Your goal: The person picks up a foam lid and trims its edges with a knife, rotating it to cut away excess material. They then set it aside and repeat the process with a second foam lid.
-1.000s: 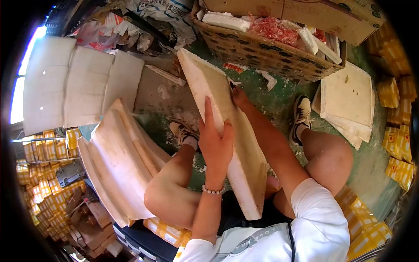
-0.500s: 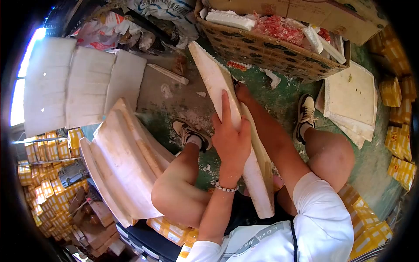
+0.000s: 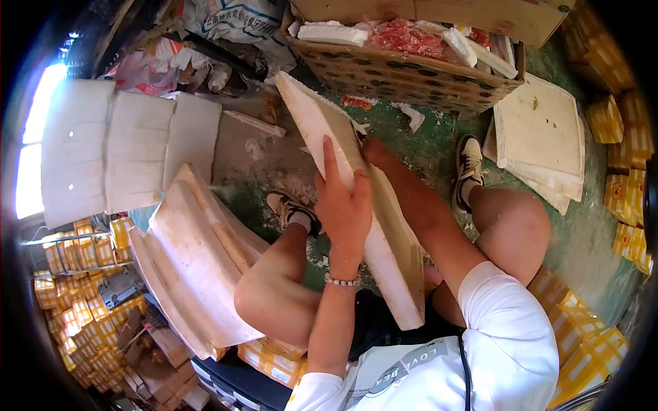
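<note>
A thick white foam board (image 3: 322, 120) stands tilted between my knees, its upper end pointing away from me. My left hand (image 3: 343, 209), with a beaded bracelet at the wrist, is closed around the board's middle, thumb over the edge and index finger stretched along the pale face. On the other side, my right hand (image 3: 374, 152) is closed at the board's right edge, near the upper part. A small dark thing shows at its fingers, mostly hidden, and I cannot make out what it is.
Left of my knee lean several stacked foam pieces (image 3: 199, 253), with white panels (image 3: 140, 144) behind. Ahead stands a cardboard box (image 3: 404, 72) holding foam scraps and red material. Flat foam lids (image 3: 538, 127) lie at right. Yellow-taped boxes (image 3: 89, 322) line both sides. Foam crumbs litter the green floor.
The whole view has shifted slightly. The foam board has turned a little, so more of its right side shows. Both hands remain on or at it.
</note>
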A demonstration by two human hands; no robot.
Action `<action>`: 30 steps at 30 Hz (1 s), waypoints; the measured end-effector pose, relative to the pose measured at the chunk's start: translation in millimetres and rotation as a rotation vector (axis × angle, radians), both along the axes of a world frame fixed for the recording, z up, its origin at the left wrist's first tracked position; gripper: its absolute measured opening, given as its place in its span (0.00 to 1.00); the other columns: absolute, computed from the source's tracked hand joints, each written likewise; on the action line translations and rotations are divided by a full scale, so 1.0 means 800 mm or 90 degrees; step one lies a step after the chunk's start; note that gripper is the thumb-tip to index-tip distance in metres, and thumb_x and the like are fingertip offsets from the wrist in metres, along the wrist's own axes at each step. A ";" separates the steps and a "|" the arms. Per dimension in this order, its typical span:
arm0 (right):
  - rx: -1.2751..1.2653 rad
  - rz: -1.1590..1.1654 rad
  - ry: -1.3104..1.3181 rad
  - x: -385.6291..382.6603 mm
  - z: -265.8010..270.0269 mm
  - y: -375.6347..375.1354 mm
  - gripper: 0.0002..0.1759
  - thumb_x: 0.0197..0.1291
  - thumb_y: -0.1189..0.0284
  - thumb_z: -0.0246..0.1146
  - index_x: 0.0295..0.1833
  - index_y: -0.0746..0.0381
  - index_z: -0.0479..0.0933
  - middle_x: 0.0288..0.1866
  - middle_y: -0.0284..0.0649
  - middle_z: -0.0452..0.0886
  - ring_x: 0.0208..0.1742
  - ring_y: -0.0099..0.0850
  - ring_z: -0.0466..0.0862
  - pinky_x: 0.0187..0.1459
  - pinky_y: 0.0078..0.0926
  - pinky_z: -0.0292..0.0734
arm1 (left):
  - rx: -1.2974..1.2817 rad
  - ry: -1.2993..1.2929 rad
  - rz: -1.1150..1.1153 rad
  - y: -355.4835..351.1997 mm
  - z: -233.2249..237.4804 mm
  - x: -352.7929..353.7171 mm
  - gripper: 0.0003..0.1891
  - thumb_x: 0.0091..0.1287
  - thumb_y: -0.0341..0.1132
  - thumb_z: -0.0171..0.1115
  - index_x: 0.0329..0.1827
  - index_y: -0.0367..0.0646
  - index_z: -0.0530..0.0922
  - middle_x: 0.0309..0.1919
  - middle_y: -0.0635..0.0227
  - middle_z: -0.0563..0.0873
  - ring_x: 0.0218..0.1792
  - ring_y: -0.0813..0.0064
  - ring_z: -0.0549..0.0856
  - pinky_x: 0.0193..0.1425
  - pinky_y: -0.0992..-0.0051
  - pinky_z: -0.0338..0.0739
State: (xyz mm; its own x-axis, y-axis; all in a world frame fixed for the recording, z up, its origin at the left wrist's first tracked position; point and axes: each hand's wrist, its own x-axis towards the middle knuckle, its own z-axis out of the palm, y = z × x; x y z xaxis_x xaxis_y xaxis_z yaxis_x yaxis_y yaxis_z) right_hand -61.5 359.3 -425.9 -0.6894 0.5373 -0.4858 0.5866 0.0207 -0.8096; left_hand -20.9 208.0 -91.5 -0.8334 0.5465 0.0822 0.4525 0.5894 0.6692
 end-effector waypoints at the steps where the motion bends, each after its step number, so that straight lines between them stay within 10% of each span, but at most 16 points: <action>1: 0.000 -0.003 0.003 0.002 -0.003 -0.003 0.23 0.80 0.62 0.47 0.59 0.69 0.78 0.52 0.63 0.84 0.49 0.61 0.84 0.52 0.56 0.80 | 0.000 0.003 -0.003 -0.002 0.002 0.000 0.39 0.69 0.38 0.61 0.85 0.61 0.59 0.58 0.39 0.80 0.45 0.40 0.86 0.48 0.54 0.82; 18: 0.087 0.015 0.014 0.000 -0.021 -0.022 0.24 0.79 0.67 0.43 0.71 0.65 0.72 0.63 0.62 0.80 0.61 0.61 0.80 0.64 0.53 0.74 | -0.028 -0.077 0.019 0.000 0.014 0.000 0.38 0.71 0.37 0.60 0.86 0.59 0.59 0.57 0.45 0.82 0.54 0.46 0.84 0.65 0.56 0.75; 30: 0.103 -0.093 0.101 0.007 -0.014 -0.042 0.24 0.80 0.63 0.43 0.68 0.66 0.72 0.54 0.62 0.83 0.54 0.63 0.82 0.58 0.58 0.76 | 0.014 -0.028 -0.002 -0.014 -0.008 -0.014 0.39 0.70 0.37 0.60 0.86 0.60 0.58 0.57 0.38 0.81 0.49 0.41 0.86 0.53 0.54 0.80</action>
State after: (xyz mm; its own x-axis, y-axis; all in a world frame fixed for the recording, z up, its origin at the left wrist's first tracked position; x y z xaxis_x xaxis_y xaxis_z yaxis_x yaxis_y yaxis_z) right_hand -55.9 325.3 -436.8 -0.6597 0.6981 -0.2781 0.4592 0.0815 -0.8846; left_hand -32.2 196.5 -97.8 -0.8349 0.5473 0.0584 0.4245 0.5726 0.7014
